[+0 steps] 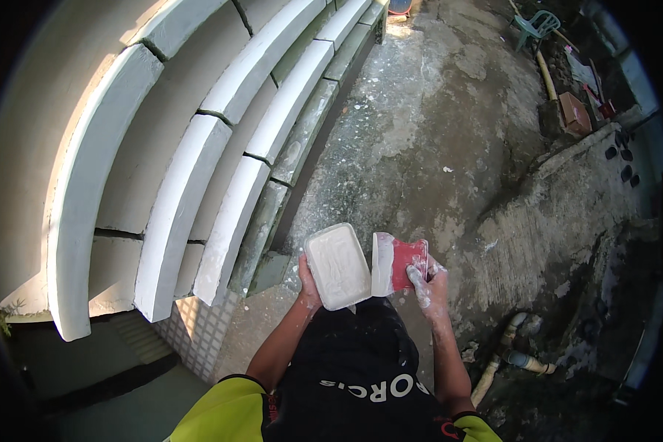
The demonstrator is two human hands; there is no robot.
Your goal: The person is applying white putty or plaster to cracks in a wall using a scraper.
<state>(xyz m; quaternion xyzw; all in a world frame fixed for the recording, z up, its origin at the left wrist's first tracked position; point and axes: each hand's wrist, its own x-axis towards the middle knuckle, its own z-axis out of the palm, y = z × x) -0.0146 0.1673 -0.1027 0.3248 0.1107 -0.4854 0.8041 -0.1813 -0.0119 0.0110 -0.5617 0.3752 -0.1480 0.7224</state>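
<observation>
My left hand grips the left side of a shallow rectangular tub, its fingers partly hidden beneath it. Smooth white paste fills the tub, which I hold level in front of my body. Just to its right, my right hand is closed on a wide red scraper with a pale blade smeared with white. The blade's edge is close to the tub's right rim without visibly touching it. White smears coat the fingers of my right hand.
Curved white concrete ledges rise in tiers on the left. Pipe pieces lie on the stained concrete floor at lower right. Farther off at right are a cardboard box, a green plastic chair and dark footwear.
</observation>
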